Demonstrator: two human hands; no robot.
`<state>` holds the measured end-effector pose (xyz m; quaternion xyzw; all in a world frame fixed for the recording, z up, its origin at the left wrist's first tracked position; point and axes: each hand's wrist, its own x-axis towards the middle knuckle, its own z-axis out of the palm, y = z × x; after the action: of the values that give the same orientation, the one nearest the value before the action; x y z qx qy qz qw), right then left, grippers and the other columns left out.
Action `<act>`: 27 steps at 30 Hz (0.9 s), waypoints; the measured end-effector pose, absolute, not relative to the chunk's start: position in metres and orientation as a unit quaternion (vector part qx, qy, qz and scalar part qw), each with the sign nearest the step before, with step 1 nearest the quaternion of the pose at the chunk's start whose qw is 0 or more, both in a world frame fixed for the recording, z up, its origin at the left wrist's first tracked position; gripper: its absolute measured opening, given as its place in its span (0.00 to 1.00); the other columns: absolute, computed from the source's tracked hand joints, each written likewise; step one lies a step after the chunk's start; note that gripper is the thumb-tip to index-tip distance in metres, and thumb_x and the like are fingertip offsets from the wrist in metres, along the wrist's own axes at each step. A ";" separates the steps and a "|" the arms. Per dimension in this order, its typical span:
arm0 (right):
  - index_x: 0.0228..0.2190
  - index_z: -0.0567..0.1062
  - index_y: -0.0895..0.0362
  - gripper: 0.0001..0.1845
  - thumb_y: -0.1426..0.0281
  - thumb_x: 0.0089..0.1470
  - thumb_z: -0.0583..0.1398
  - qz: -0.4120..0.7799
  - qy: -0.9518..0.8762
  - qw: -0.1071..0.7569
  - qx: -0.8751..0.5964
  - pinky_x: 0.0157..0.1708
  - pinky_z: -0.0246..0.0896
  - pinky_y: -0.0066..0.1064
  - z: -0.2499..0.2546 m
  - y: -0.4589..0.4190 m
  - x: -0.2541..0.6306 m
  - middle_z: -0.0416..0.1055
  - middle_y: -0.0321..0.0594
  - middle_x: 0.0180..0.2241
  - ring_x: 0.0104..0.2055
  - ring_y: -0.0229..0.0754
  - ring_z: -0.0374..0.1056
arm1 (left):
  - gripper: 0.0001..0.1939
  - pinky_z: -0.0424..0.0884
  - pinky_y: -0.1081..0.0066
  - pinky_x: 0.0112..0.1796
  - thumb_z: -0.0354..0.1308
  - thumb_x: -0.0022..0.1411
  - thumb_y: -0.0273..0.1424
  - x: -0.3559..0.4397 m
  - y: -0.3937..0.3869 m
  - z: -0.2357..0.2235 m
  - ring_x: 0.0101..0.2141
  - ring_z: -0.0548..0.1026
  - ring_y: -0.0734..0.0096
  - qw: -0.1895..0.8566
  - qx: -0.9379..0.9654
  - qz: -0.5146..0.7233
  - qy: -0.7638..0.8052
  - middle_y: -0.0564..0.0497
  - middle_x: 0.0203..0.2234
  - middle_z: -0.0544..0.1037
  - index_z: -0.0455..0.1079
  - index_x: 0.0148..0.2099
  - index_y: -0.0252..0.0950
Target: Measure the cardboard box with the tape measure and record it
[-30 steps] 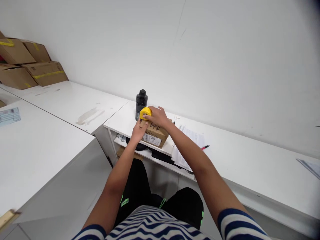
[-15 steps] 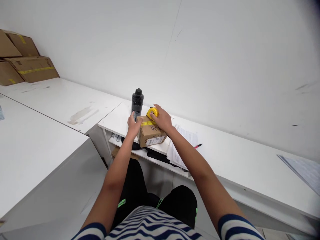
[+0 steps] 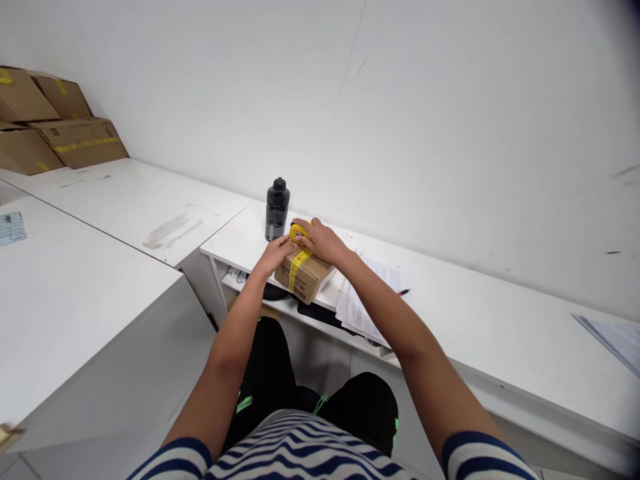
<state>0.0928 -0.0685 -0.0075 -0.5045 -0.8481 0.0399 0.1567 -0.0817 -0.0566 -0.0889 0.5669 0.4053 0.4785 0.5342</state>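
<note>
A small brown cardboard box [image 3: 303,279] sits tilted at the front edge of a white desk [image 3: 475,320], with a strip of yellow tape running over its top and down its near side. My right hand [image 3: 320,241] grips a yellow tape roll [image 3: 299,231] at the box's far top edge. My left hand [image 3: 273,257] rests on the box's left top corner, fingers pressing beside the tape strip.
A black water bottle [image 3: 277,209] stands just behind the box. Papers [image 3: 367,293] and a red pen [image 3: 404,292] lie to the right of it. Several taped cardboard boxes [image 3: 55,127] are stacked on the far left tables. A shelf under the desk holds dark items.
The box has been turned so the yellow tape now runs down its near side. The tape roll and my right hand moved back over the far edge; my left hand shifted onto the top.
</note>
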 end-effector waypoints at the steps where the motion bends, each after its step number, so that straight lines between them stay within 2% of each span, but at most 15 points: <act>1: 0.66 0.60 0.50 0.28 0.59 0.67 0.50 0.042 -0.849 0.157 -0.503 0.43 0.66 0.39 -0.006 -0.072 0.096 0.67 0.50 0.50 0.42 0.50 0.71 | 0.26 0.72 0.63 0.45 0.64 0.55 0.40 -0.078 -0.058 -0.091 0.40 0.78 0.60 0.546 0.548 0.493 0.398 0.47 0.42 0.82 0.75 0.54 0.35; 5: 0.65 0.62 0.49 0.28 0.58 0.67 0.51 0.041 -0.840 0.167 -0.515 0.42 0.66 0.40 -0.008 -0.100 0.122 0.67 0.49 0.47 0.39 0.51 0.70 | 0.25 0.73 0.61 0.46 0.65 0.52 0.39 -0.068 -0.064 -0.094 0.39 0.79 0.61 0.547 0.489 0.540 0.412 0.48 0.40 0.83 0.78 0.52 0.34; 15: 0.63 0.65 0.46 0.29 0.52 0.65 0.49 0.042 -0.801 0.239 -0.548 0.41 0.69 0.46 -0.039 -0.177 0.212 0.68 0.47 0.42 0.38 0.53 0.70 | 0.28 0.72 0.57 0.51 0.69 0.49 0.42 -0.070 -0.060 -0.090 0.47 0.79 0.54 0.542 0.495 0.534 0.420 0.44 0.47 0.82 0.78 0.51 0.34; 20: 0.63 0.65 0.48 0.29 0.53 0.65 0.50 0.047 -0.801 0.242 -0.546 0.45 0.68 0.49 -0.034 -0.161 0.201 0.70 0.48 0.45 0.44 0.55 0.70 | 0.29 0.73 0.58 0.50 0.69 0.49 0.41 -0.067 -0.063 -0.088 0.46 0.79 0.54 0.544 0.485 0.539 0.422 0.43 0.47 0.82 0.78 0.52 0.33; 23: 0.63 0.63 0.52 0.29 0.56 0.66 0.51 0.062 -0.811 0.244 -0.528 0.48 0.67 0.46 -0.026 -0.134 0.176 0.71 0.49 0.48 0.47 0.54 0.70 | 0.30 0.73 0.58 0.49 0.68 0.50 0.41 -0.067 -0.065 -0.086 0.45 0.79 0.55 0.547 0.485 0.533 0.425 0.42 0.48 0.82 0.76 0.53 0.32; 27: 0.65 0.61 0.50 0.28 0.60 0.66 0.52 0.067 -0.837 0.230 -0.492 0.48 0.66 0.42 -0.022 -0.083 0.124 0.69 0.48 0.51 0.49 0.53 0.70 | 0.33 0.73 0.58 0.51 0.66 0.53 0.40 -0.069 -0.066 -0.084 0.48 0.79 0.55 0.527 0.499 0.535 0.432 0.39 0.52 0.79 0.71 0.59 0.31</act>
<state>0.1236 -0.0833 -0.0218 -0.4922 -0.8369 0.0675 0.2298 -0.0691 -0.0657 -0.0842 0.4991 0.4323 0.5347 0.5274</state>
